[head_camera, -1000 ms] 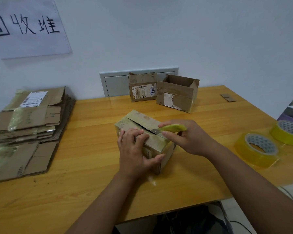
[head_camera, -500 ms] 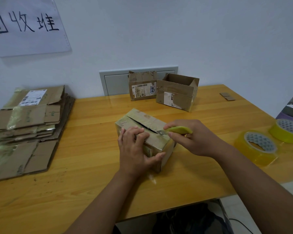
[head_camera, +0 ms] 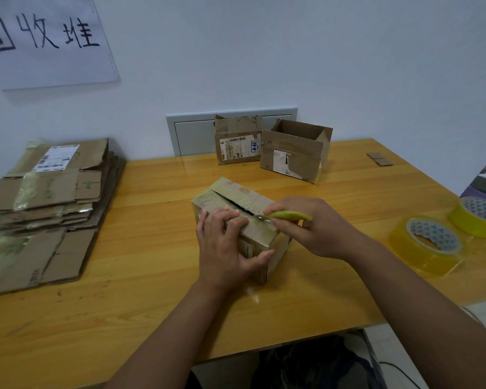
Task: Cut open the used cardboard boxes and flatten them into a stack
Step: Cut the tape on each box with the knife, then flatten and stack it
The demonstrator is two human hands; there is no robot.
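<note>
My right hand [head_camera: 317,228] pinches the yellow-green cutter [head_camera: 288,215], fingers curled round its handle; most of the handle is buried in my grip, and the blade tip at the seam is too small to make out clearly. My left hand [head_camera: 225,248] clamps the taped box [head_camera: 236,203], fingers curled over its top and thumb on the near face, hiding that corner. A dark slit runs along the lid from the far end to the blade. The box sits mid-table [head_camera: 152,276], with bare wood on every side. The flattened stack [head_camera: 48,197] lies at the left edge, partly cut off. Two opened boxes [head_camera: 272,147] stand by the wall; two tape rolls [head_camera: 429,245] sit right, the farther one cropped.
</note>
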